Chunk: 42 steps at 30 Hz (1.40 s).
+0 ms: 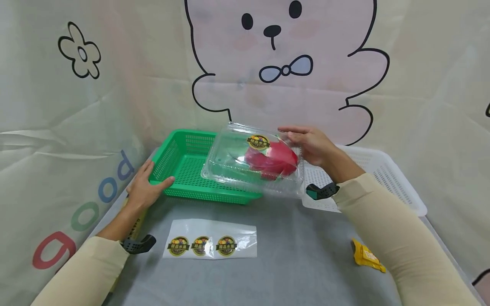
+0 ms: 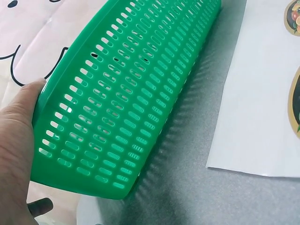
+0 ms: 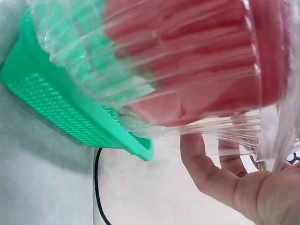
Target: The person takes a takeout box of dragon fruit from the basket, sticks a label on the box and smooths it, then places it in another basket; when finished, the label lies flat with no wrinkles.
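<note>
My right hand (image 1: 311,144) grips the right end of a clear plastic clamshell box (image 1: 226,163), tilted above the right part of the green basket (image 1: 183,170). Inside the box, a large red fruit (image 1: 281,159) lies toward the right; its exact kind is blurred by the plastic. A round black and gold sticker (image 1: 258,142) is on the lid. In the right wrist view, fingers (image 3: 201,164) hold the ribbed plastic edge. At the green basket's front left corner rests my left hand (image 1: 145,189), thumb and fingers spread and fairly straight against the rim.
A white basket (image 1: 398,180) stands at the right, partly behind my right arm. In front lies a white sheet (image 1: 245,242) with three round stickers. A yellow packet (image 1: 367,256) is near my right sleeve. Some long yellow thing (image 1: 137,225) lies under my left wrist.
</note>
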Tool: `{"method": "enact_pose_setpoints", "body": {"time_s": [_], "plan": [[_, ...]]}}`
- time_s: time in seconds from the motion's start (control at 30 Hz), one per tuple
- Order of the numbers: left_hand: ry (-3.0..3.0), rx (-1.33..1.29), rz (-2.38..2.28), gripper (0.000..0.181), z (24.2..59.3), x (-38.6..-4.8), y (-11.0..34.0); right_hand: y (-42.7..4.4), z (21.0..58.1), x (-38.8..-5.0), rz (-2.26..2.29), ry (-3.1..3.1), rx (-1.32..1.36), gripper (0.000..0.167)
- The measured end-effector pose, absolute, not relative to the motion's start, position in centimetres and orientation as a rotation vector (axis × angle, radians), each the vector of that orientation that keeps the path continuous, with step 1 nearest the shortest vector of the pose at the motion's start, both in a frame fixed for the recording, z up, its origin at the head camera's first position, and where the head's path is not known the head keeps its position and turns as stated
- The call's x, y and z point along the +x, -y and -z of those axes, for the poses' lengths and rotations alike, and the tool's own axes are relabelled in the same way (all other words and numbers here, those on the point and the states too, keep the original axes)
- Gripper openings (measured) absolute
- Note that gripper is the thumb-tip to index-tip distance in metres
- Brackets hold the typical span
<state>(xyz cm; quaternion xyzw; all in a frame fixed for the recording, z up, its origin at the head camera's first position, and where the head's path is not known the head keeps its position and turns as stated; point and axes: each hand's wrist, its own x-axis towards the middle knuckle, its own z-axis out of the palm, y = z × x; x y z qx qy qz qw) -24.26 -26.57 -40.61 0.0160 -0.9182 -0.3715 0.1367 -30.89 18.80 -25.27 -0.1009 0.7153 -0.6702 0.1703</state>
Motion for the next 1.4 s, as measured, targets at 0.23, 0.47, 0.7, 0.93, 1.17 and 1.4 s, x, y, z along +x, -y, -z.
{"method": "enact_pose_setpoints", "body": {"time_s": [0.23, 0.47, 0.7, 0.93, 1.17, 1.4], "plan": [[2.664, 0.052, 1.068, 0.097, 40.7, -24.4, 26.7, -17.2, 26.0, -32.8, 1.925, -2.009, -0.273, 0.040], [2.655, 0.062, 1.072, 0.097, 40.7, -24.5, 26.5, -15.7, 27.2, -34.7, 1.922, -1.968, -0.260, 0.042], [2.645, 0.064, 1.078, 0.098, 40.9, -24.7, 26.3, -14.2, 28.4, -36.5, 1.893, -1.959, -0.291, 0.040], [2.657, 0.058, 1.080, 0.098, 40.9, -24.4, 26.5, -12.0, 29.9, -37.9, 1.862, -1.970, -0.225, 0.037], [2.666, 0.062, 1.081, 0.098, 40.9, -24.4, 26.5, -9.9, 31.9, -39.1, 1.839, -1.967, -0.194, 0.035], [2.663, 0.061, 1.076, 0.098, 40.8, -24.2, 26.6, -8.2, 33.6, -39.8, 1.753, -2.037, -0.147, 0.033]]}}
